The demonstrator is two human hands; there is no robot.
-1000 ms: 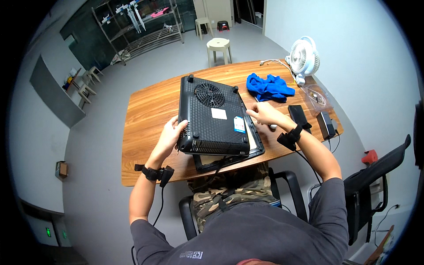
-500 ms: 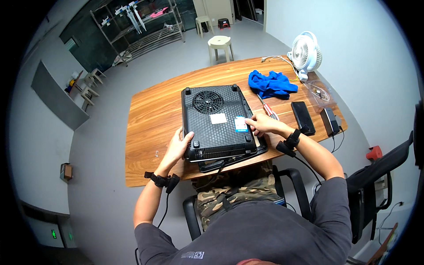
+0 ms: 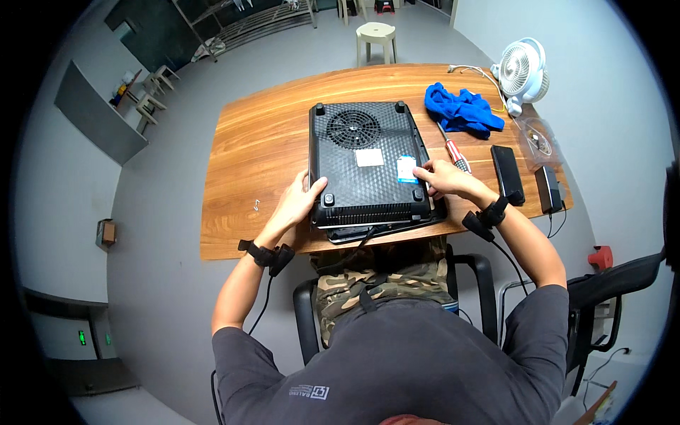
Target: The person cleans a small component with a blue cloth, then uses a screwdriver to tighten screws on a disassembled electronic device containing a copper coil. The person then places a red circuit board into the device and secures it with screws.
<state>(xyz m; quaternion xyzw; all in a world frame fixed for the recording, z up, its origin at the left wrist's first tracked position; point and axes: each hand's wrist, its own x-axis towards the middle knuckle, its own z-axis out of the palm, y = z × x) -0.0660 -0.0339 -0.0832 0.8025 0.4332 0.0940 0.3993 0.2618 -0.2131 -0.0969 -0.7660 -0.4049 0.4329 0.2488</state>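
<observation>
A black induction cooker [image 3: 365, 173] lies underside up on the wooden table, showing its round fan grille [image 3: 353, 129], corner feet and two labels. Beneath it a flat black part [image 3: 397, 230] sticks out along the front and right. My left hand [image 3: 296, 202] holds the cooker's front left edge, thumb on top and the other fingers mostly hidden down the side. At the right edge, beside the blue-and-white label [image 3: 406, 170], my right hand [image 3: 448, 178] grips the casing, its thumb on the upper face and its fingers curled below.
Right of the cooker lie a screwdriver [image 3: 457, 154], a blue cloth [image 3: 464, 111], a black phone [image 3: 506, 175] and a black power adapter [image 3: 547, 190]. A white fan [image 3: 523, 71] and a clear plastic box [image 3: 540, 142] stand behind. Small metallic bits [image 3: 256, 205] rest at left.
The whole view has shifted, so the table appears higher and slightly to the right. Both hands keep their places on the cooker, which shows no clear movement on the table.
</observation>
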